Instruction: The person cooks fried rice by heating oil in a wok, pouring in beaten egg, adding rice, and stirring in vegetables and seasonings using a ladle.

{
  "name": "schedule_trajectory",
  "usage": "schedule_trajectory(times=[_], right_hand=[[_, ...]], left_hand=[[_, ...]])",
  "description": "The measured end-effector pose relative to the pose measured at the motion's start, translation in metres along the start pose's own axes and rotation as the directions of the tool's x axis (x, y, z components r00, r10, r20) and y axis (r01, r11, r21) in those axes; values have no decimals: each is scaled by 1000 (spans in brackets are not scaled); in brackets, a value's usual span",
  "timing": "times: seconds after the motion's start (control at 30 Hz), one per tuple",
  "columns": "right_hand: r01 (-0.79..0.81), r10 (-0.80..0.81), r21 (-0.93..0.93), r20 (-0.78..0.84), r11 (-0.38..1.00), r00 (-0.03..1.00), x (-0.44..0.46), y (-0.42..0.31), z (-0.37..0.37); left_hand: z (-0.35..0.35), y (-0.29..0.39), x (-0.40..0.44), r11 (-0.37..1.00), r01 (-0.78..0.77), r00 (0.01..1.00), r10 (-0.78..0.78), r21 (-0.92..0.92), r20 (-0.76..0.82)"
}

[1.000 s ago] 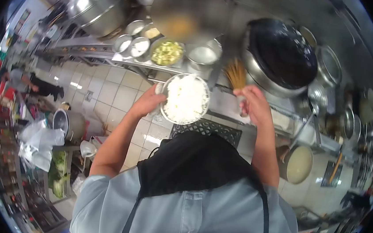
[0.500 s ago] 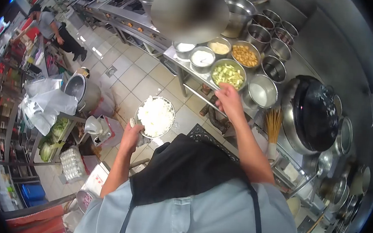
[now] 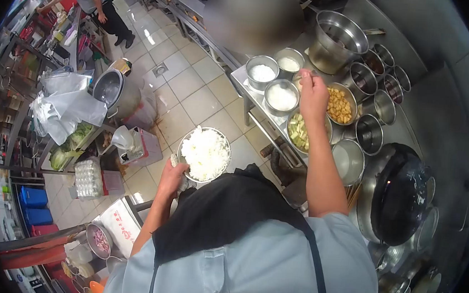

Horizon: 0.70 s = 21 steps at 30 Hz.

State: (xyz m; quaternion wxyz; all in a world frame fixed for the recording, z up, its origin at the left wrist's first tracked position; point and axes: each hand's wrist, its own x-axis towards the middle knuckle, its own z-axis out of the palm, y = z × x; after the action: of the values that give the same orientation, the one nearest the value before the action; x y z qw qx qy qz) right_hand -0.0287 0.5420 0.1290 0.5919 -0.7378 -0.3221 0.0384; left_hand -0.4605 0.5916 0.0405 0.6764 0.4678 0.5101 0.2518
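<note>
Tiled floor (image 3: 182, 89), filled bowl (image 3: 209, 180), left fingers (image 3: 179, 170) holding its near left rim

One left hand (image 3: 171, 178), one right hand (image 3: 313, 95), one bowl of white food (image 3: 206, 154), three containers of white contents (image 3: 281, 97), one tub of green pieces (image 3: 298, 132), one tub of golden cubes (image 3: 339, 104), one floor drain (image 3: 160, 69), two blue boxes (image 3: 33, 197), one other person (image 3: 94, 0)
</note>
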Motion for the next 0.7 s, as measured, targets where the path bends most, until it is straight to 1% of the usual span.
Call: schedule_trajectory(times=[0.03, 0.07, 0.17, 0.27, 0.37, 0.43, 0.53, 0.63, 0.7], right_hand=[[-121, 120, 97, 24, 988, 993, 9, 1, 3], [-156, 143, 191, 82, 969, 986, 22, 18, 13], [-225, 195, 236, 143, 945, 970, 39, 46, 48], [-221, 188, 200, 173, 954, 967, 45, 54, 70], [-244, 206, 180, 205, 953, 957, 49, 63, 82], [-262, 221, 163, 233, 951, 947, 53, 67, 87], [-361, 306, 227, 243, 905, 921, 55, 79, 92], [-401, 345, 236, 247, 885, 905, 55, 86, 89], [-444, 371, 284, 275, 850, 887, 56, 90, 89]], left_hand=[[6, 1, 6, 1000, -7, 1000, 7, 7, -8], [11, 2, 10, 1000, 0, 1000, 0, 10, 1], [36, 17, 22, 1000, 11, 1000, -12, 21, 9], [51, 17, 36, 1000, -3, 1000, 4, 31, -28], [68, 32, 38, 998, 36, 999, -35, 48, -22], [70, 27, 48, 998, 30, 1000, -30, 52, -8], [77, 28, 52, 998, 29, 1000, -28, 52, -12], [82, 28, 56, 998, 34, 999, -34, 48, -3], [80, 23, 61, 998, 36, 999, -37, 52, 8]])
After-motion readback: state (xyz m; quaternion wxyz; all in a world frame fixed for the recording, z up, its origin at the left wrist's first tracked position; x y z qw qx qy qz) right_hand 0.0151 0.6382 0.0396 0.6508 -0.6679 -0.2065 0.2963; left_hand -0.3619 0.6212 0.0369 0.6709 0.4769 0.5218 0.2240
